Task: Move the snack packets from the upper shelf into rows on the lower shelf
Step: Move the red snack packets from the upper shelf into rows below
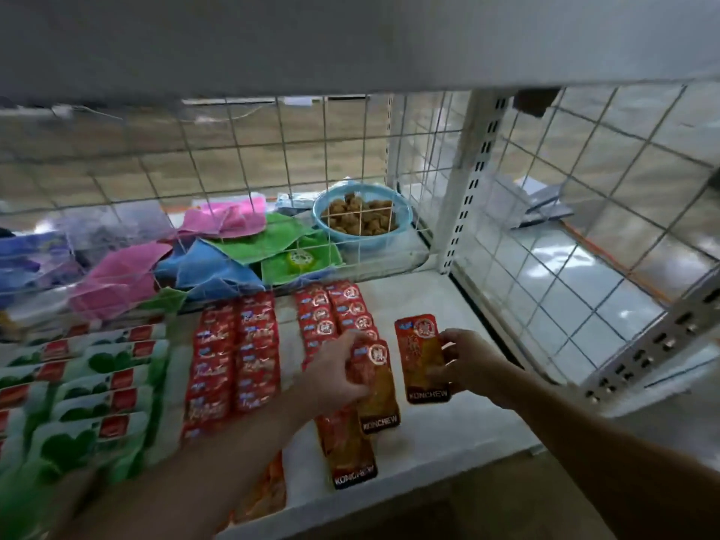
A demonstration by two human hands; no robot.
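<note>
Snack packets in rows on the lower shelf, overlapping from the back edge toward the front edge. Two red columns near the middle of the shelf; two more, with round seals, just right of them. Left grip curled round an orange-red packet (lettering KONCHEW at its lower end), held at the near end of the right-hand column, over another packet of the same kind lying toward the front edge. Right grip pinching the right side of a second orange-red packet, just beside the first and apart from it, over the bare stretch toward the shelf's right edge; touching the shelf or lifted, cannot tell. Green-and-white packets stacked in rows along the left edge. Behind the back edge, a wire grid; beyond it pink, green and blue pouches and a pale blue basket of brown lumps. At the back right corner, a white slotted upright. Overhead, the grey underside of the upper shelf.
</note>
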